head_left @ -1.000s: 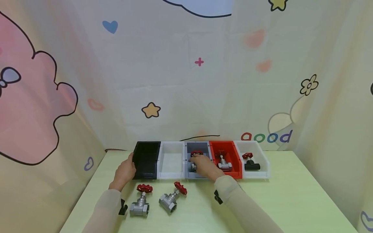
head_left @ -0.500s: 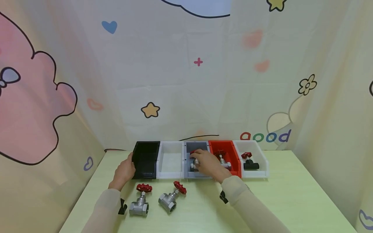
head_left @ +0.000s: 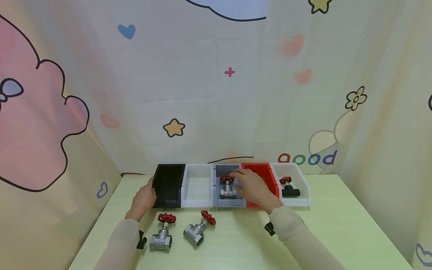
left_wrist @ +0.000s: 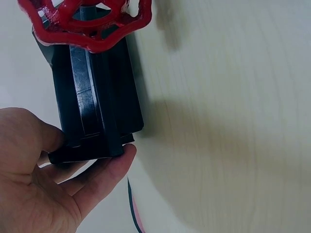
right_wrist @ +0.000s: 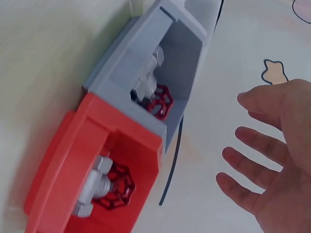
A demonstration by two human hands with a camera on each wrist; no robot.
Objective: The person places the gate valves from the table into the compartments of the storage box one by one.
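My left hand (head_left: 143,198) grips the outer left side of the black bin (head_left: 168,187), and the left wrist view shows the thumb and fingers around the bin's edge (left_wrist: 92,154). Above the red bin (head_left: 264,176) is my right hand (head_left: 254,187), holding nothing, its fingers spread apart in the right wrist view. A metal valve with a red handwheel (head_left: 227,189) lies inside the grey bin (head_left: 229,202), just left of that hand. The red bin holds another such valve (right_wrist: 99,187), mostly hidden by the hand in the head view.
Two more red-handled valves lie on the table: one valve (head_left: 161,238) before the black bin, another valve (head_left: 195,230) tilted to its right. A white bin (head_left: 198,203) stands between black and grey. A black valve with a red handwheel (head_left: 291,191) sits in the far-right white bin (head_left: 297,202).
My right hand has let go of the valve in the grey bin and moved right, over the red bin. My left hand has stayed on the black bin.
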